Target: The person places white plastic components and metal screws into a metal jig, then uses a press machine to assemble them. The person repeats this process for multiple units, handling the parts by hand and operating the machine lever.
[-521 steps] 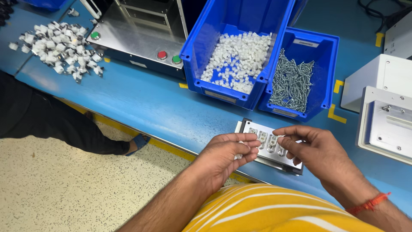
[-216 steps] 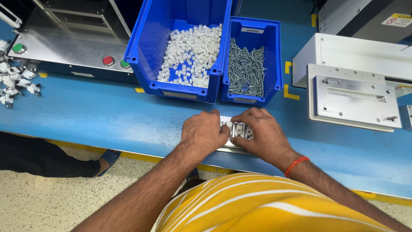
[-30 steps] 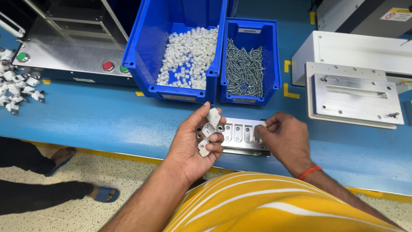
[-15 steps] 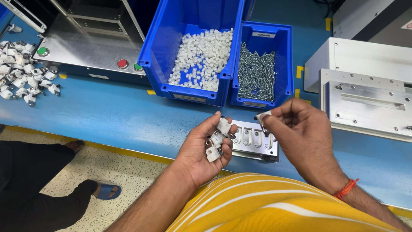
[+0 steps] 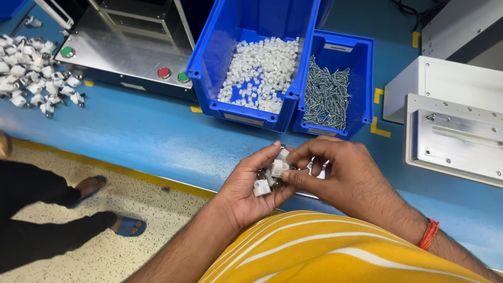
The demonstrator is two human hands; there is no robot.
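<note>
My left hand (image 5: 250, 189) is cupped palm up over the table's front edge, holding several small white plastic clips (image 5: 265, 179). My right hand (image 5: 335, 175) reaches across to that palm, its thumb and fingers pinching one white clip (image 5: 279, 167) in the pile. Both hands cover most of the metal fixture plate (image 5: 319, 172), of which only a sliver shows between my right fingers.
A large blue bin of white clips (image 5: 260, 73) and a smaller blue bin of screws (image 5: 329, 97) stand behind my hands. A metal machine base with red and green buttons (image 5: 131, 55) sits back left, a heap of assembled clips (image 5: 34, 86) far left, a white fixture (image 5: 453, 131) right. Another person's legs and sandalled feet (image 5: 68, 204) are on the floor left.
My right hand has come down from above the fixture plate to my left palm and now pinches a clip there. The view has shifted slightly, with the hands covering the plate.
</note>
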